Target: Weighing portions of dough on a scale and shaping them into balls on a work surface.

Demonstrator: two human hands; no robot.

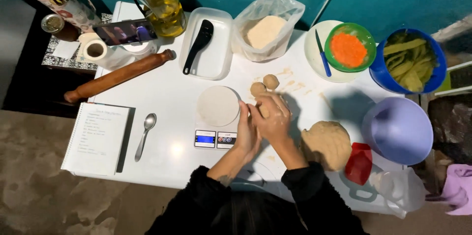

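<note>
From my head camera, my left hand [246,134] and right hand [273,117] press palm to palm around a small piece of dough [264,111], just beside the kitchen scale [218,117]. Two dough balls [263,85] lie on the white table [172,92] beyond my fingers; the big dough lump [327,142] sits to my right.

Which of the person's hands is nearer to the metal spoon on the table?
Left. The left hand is beside the scale, closer to the spoon; the right hand presses against it on the side away from the spoon.

Wooden rolling pin [119,75] — matt, glossy metal spoon [145,134], smooth plastic bowl [399,130]
</note>
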